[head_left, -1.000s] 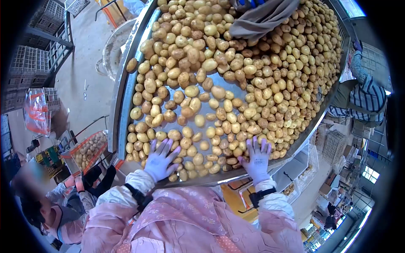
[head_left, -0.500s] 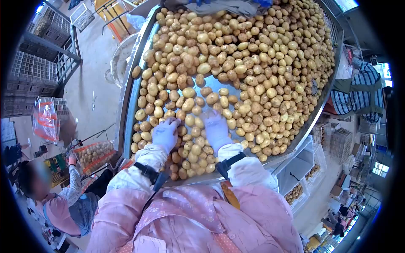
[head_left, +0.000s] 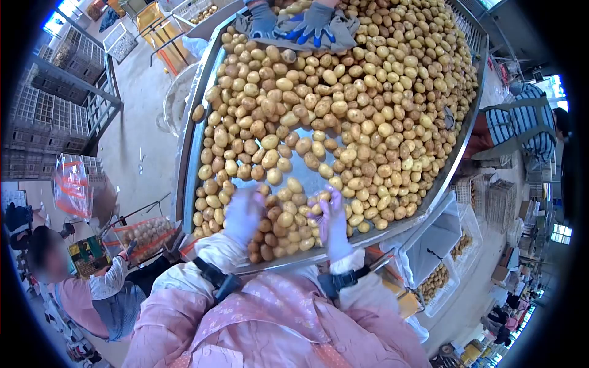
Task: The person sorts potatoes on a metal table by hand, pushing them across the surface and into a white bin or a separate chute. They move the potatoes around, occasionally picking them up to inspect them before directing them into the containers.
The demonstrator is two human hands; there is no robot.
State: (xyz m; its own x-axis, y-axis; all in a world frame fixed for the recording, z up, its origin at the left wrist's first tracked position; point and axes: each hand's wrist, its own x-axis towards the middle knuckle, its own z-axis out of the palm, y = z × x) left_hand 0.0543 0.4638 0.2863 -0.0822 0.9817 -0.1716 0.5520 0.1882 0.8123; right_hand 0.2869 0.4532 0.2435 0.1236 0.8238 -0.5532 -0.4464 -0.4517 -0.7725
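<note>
Round yellow-brown potatoes (head_left: 392, 129) cover a metal sorting table (head_left: 307, 172), whose surface shows through in the middle. My left hand (head_left: 243, 214), in a pale glove, is low over the potatoes near the table's front edge; it is blurred, and what its fingers hold cannot be made out. My right hand (head_left: 333, 221), gloved too, is turned on its side among the front potatoes, its fingers bent around a small potato (head_left: 321, 197). Between both hands lies a cluster of potatoes.
A co-worker's blue-grey gloved hands (head_left: 313, 26) rest on a grey cloth (head_left: 245, 26) at the far edge. Another person (head_left: 92, 294) is at the left by a mesh bag (head_left: 146, 236). Lined crates (head_left: 429, 245) stand at right; a person in stripes (head_left: 527, 126) is beyond.
My right hand has turned on its side and moved right and closer to the front edge. My left hand has shifted slightly nearer me. The co-worker's gloved hands have come into view.
</note>
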